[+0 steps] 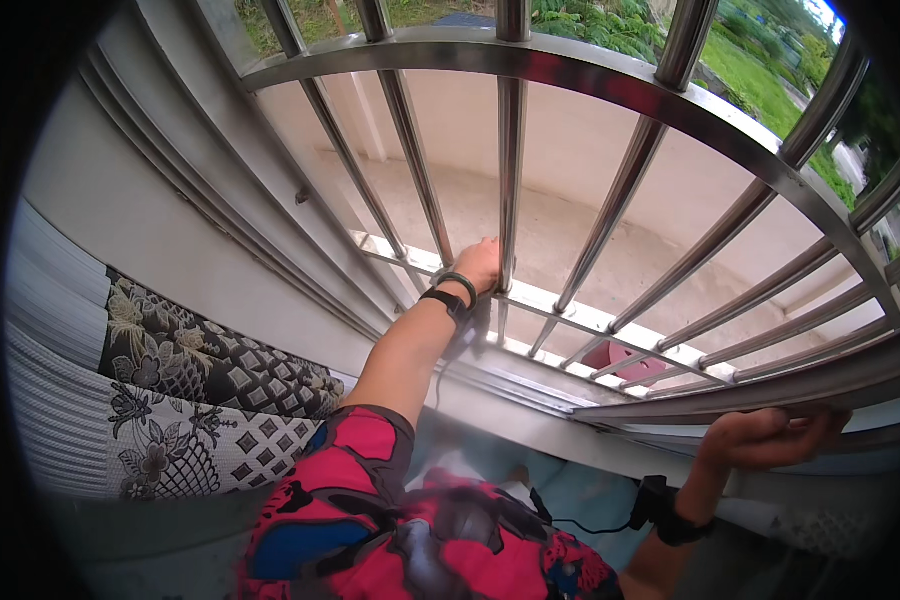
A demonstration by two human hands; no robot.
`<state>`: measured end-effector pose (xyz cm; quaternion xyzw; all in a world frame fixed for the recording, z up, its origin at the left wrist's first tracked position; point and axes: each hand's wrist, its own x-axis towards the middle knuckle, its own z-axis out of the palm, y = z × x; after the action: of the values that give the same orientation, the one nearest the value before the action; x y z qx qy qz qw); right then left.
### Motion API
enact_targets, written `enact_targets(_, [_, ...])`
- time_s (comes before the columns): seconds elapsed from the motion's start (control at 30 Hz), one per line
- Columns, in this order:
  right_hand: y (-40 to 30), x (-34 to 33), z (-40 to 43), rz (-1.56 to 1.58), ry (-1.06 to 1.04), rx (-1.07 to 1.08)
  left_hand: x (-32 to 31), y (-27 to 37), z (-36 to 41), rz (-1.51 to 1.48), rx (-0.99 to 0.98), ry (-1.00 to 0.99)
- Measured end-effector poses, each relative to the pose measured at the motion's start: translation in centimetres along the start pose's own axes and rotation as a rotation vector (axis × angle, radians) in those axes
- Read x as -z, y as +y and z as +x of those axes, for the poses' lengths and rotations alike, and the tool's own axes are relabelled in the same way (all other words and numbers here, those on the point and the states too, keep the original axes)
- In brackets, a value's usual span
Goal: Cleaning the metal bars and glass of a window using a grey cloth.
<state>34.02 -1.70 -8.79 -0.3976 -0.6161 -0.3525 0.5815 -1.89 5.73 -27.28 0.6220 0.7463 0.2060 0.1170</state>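
Note:
My left hand (478, 264), with a dark bracelet and a black band at the wrist, reaches between the upright metal bars of a window grille. It sits against the lower part of one steel bar (511, 187), and its fingers are mostly hidden there. A blurred grey shape (471, 330) hangs below that wrist; I cannot tell what it is. At the right, my right hand (776, 439) is palm up with curled fingers beside the edge of a sliding window sash (757, 401). Whether the fingertips grip the frame is unclear. A black strapped device (667, 510) is on the right wrist.
The grille's curved crossbar (450, 56) spans the top. Below runs the window track (517, 386). Patterned curtains (195, 375) hang at the left. A black cable (592, 529) leads from the right wrist device. Beyond the bars lie a pale ledge, a red object (626, 362) and greenery.

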Motion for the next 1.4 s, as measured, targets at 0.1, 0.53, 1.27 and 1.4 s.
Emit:
enact_targets(0.1, [0.0, -0.5, 0.0, 0.024, 0.011, 0.019, 0.1, -0.6, 0.0, 0.054, 0.060, -0.146])
enact_targets(0.53, [0.7, -0.5, -0.4, -0.003, 0.042, 0.019, 1.4, -2.1, -11.2, -0.161, -0.253, 0.391])
enact_targets(1.27, [-0.4, 0.0, 0.1, -0.153, 0.010, 0.016, 3.6, -9.4, -3.0, 0.072, -0.085, 0.285])
enact_targets(1.4, [0.1, 0.2, 0.1, -0.154, 0.013, 0.047, 4.3, -7.3, 0.0, 0.050, 0.181, 0.111])
